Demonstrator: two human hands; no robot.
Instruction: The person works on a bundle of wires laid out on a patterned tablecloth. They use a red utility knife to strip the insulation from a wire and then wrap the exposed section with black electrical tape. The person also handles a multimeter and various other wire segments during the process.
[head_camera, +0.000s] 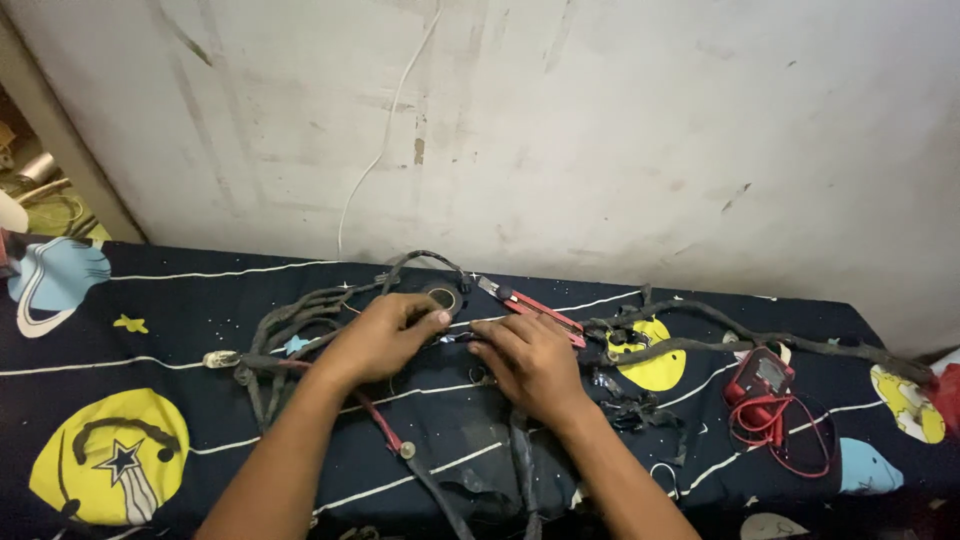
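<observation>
1. Pinching the black wire harness (330, 305) in the left hand (385, 335), fingers curled shut just below the tape roll (441, 296).
2. Pressing the right hand (530, 362) half-curled on the same bundle, right of the roll; grip unclear.
3. Running left-right between both hands, equally near.

dim, warm indoor light, brightest on the pale wall (620, 130), falling off toward the bed's front edge and left corner. soft shadows, no hard glare. dark cloth (150, 350) swallows wire detail. mild wide-angle bend at the frame edges; hands slightly soft, grainy overall.
</observation>
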